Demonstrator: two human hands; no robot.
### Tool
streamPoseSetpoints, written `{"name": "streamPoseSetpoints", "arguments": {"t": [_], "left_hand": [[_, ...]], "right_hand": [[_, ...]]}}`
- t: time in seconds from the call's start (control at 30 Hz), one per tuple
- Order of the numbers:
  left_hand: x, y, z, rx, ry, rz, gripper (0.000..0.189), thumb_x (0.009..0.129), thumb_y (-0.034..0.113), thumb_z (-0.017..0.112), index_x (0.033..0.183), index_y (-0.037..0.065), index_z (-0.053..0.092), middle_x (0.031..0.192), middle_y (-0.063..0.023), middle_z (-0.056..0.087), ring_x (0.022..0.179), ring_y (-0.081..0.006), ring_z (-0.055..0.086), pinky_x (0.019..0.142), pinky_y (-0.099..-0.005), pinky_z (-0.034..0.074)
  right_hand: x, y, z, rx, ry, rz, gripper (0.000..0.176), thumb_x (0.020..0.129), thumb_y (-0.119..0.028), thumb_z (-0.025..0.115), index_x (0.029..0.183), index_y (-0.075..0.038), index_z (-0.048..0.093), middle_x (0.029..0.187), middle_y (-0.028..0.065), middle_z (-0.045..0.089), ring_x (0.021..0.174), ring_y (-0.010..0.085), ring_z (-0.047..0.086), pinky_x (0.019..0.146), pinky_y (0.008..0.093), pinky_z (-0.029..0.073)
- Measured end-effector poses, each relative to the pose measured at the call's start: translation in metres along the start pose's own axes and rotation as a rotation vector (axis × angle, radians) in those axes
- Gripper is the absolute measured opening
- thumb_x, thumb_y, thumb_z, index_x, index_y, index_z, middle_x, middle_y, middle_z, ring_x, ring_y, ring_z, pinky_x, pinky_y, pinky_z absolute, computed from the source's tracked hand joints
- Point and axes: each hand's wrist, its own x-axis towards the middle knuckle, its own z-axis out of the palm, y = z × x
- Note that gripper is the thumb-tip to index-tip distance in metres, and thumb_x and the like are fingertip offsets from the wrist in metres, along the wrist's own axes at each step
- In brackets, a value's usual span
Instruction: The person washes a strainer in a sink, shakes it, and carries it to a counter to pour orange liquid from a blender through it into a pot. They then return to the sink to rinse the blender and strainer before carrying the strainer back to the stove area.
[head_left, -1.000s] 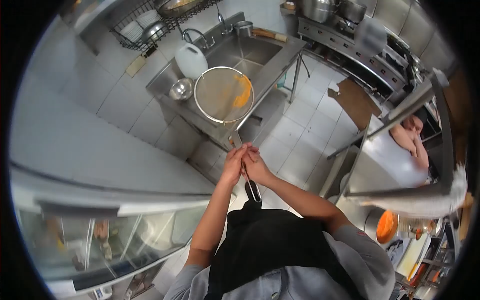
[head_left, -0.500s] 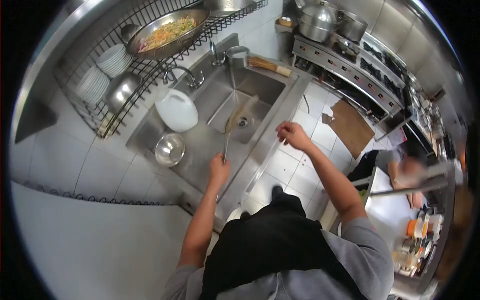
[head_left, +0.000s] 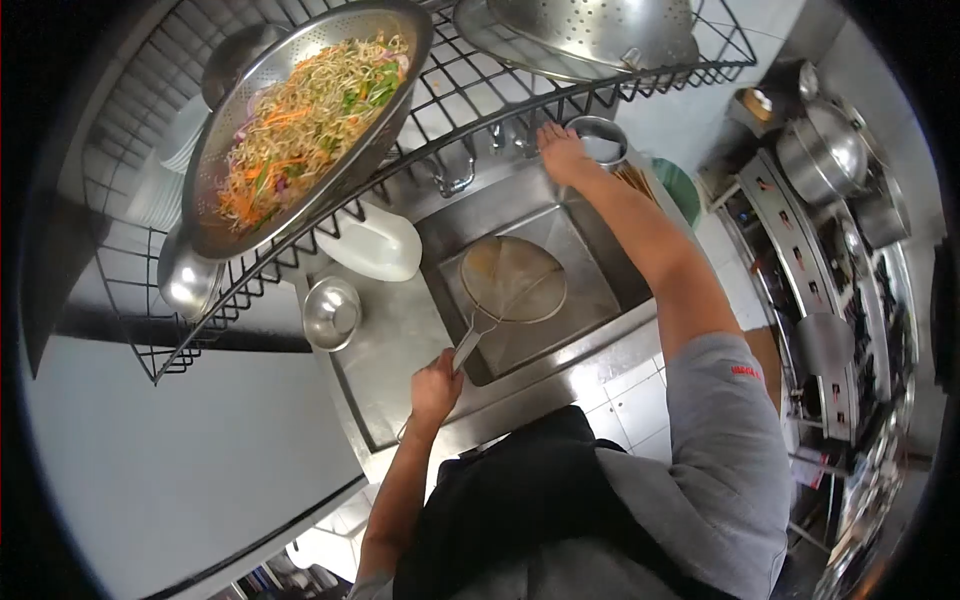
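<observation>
My left hand (head_left: 436,388) is closed round the handle of a round fine-mesh strainer (head_left: 525,285). The strainer's mesh lies flat over the sink basin (head_left: 590,290), with its handle toward me. At the back of the sink, my right hand (head_left: 562,155) reaches out with its fingers stretched forward. Those fingers are beside a metal pot (head_left: 600,140) and close to the tap fittings (head_left: 498,138) at the wall. Under the rack, another tap (head_left: 455,180) stands left of this hand.
Overhead, a wire rack (head_left: 470,130) carries a colander (head_left: 400,120) of shredded vegetables (head_left: 310,130). A white plastic jug (head_left: 375,245) and a steel bowl (head_left: 332,313) sit on the left drainboard (head_left: 390,350). Right stands a stove (head_left: 790,240) with large pots (head_left: 822,150).
My right hand has moved from beside the sink's front edge to its back, near the pot. The strainer has turned its round face up over the basin. My view has shifted closer to the rack.
</observation>
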Motion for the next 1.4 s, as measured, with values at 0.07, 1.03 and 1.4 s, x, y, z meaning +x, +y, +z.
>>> {"name": "streamPoseSetpoints", "arguments": {"t": [0.07, 1.03, 1.4], "left_hand": [[0.003, 0.014, 0.004, 0.005, 0.033, -0.038, 0.034, 0.077, 0.012, 0.067, 0.108, 0.006, 0.055, 0.08, -0.0178, 0.064, 0.073, -0.0385, 0.064, 0.063, -0.0468, 0.051], [0.055, -0.01, 0.052, -0.002, 0.175, 0.083, 0.039, 0.079, 0.02, 0.071, 0.112, 0.004, 0.058, 0.089, -0.0182, 0.067, 0.074, -0.0374, 0.066, 0.065, -0.0459, 0.053], [0.048, -0.046, 0.051, -0.008, 0.175, 0.171, 0.037, 0.08, 0.022, 0.071, 0.111, 0.004, 0.059, 0.085, -0.0159, 0.065, 0.069, -0.0354, 0.063, 0.062, -0.0449, 0.05]], "right_hand": [[0.022, 0.009, -0.016, 0.063, -0.609, -0.16, 0.027, 0.082, -0.016, 0.054, 0.099, -0.002, 0.069, 0.108, 0.0159, 0.068, 0.11, 0.0306, 0.061, 0.088, 0.0348, 0.048], [0.025, -0.075, -0.061, 1.73, -0.746, 0.396, 0.024, 0.092, -0.018, 0.055, 0.1, 0.003, 0.064, 0.09, 0.0141, 0.069, 0.077, 0.0187, 0.066, 0.068, 0.0315, 0.054], [0.039, -0.068, -0.1, 1.454, -0.752, 0.52, 0.02, 0.091, -0.006, 0.052, 0.101, 0.004, 0.066, 0.096, 0.0154, 0.069, 0.087, 0.0222, 0.069, 0.075, 0.0359, 0.058]]}}
